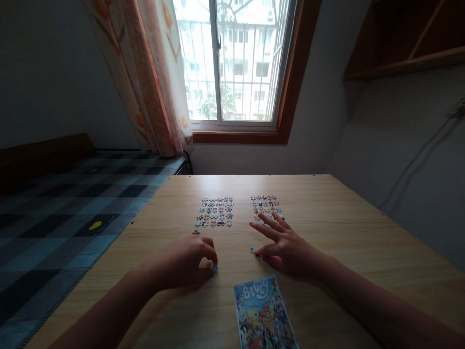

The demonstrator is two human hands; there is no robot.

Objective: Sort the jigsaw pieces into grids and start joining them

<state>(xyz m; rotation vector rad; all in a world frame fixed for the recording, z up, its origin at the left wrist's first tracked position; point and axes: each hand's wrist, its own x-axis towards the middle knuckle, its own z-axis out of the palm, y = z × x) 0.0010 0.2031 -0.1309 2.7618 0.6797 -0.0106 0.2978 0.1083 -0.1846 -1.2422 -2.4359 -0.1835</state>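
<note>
Low over the wooden table [232, 252], my left hand [192, 259] pinches a small puzzle piece [214, 268] between thumb and fingers. My right hand [285, 245] has its fingers spread, with one fingertip touching another small piece [253, 251] on the table. Its other fingers reach over the near part of the right group of puzzle pieces [264, 198] and hide some of them. Rows of loose pieces form the left group [214, 210], and a single piece [196, 232] lies just in front of it.
A blue card marked "BLUEY" [265, 312] lies at the table's near side, between my forearms. To the left is a bed with a checked cover [119, 189]. Behind the table are a window [247, 72] and a curtain [156, 72]; a wooden shelf [407, 65] hangs at upper right.
</note>
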